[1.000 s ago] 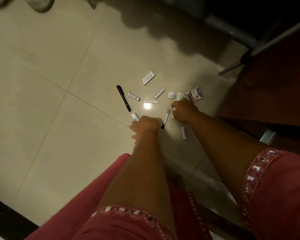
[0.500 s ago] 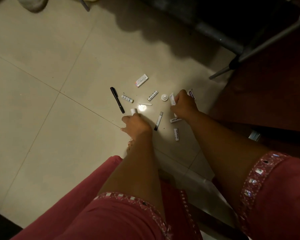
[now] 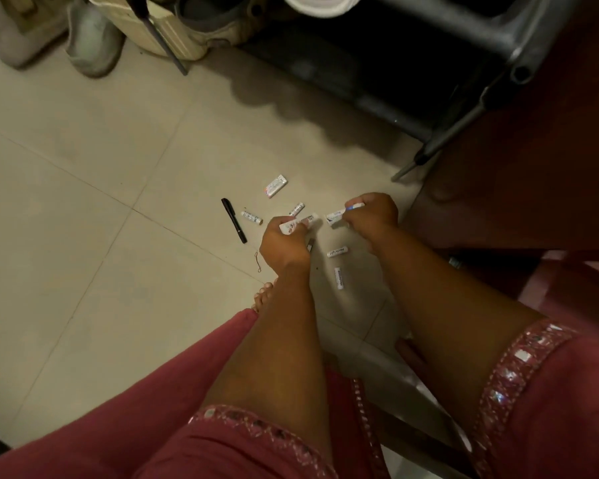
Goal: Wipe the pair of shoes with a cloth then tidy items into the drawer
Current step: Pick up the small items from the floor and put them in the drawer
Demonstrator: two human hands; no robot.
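The small items lie scattered on the tiled floor (image 3: 83, 188), in front of the person's knees. The left hand (image 3: 282, 242) has its fingers curled round a white tube (image 3: 298, 223), held just above the floor. The right hand (image 3: 372, 214) pinches a white packet (image 3: 336, 217) with dark print, and a second small white piece shows at its fingertips. The two held pieces are close together but do not touch.

Loose on the floor: a black marker (image 3: 234, 220) furthest left, a short white tube (image 3: 251, 217) just beside it, another small tube (image 3: 296, 209) just beyond the left hand, and a flat white box (image 3: 276, 186) further out still. Nearer the person lie two labelled white tubes (image 3: 337, 252) (image 3: 339, 278), and a dark thin item (image 3: 311, 244) peeps out beside the left wrist. A thin loop of thread (image 3: 258, 262) lies left of that wrist.

To the left and far left the floor is open tile. On the right a dark red cabinet (image 3: 533, 167) closes in near the right hand, and a black frame with a metal leg (image 3: 429, 150) stands beyond it. A pale shoe (image 3: 94, 43) stands at the far left edge, well apart from the items. Pink sleeves (image 3: 550, 392) fill the near edge.
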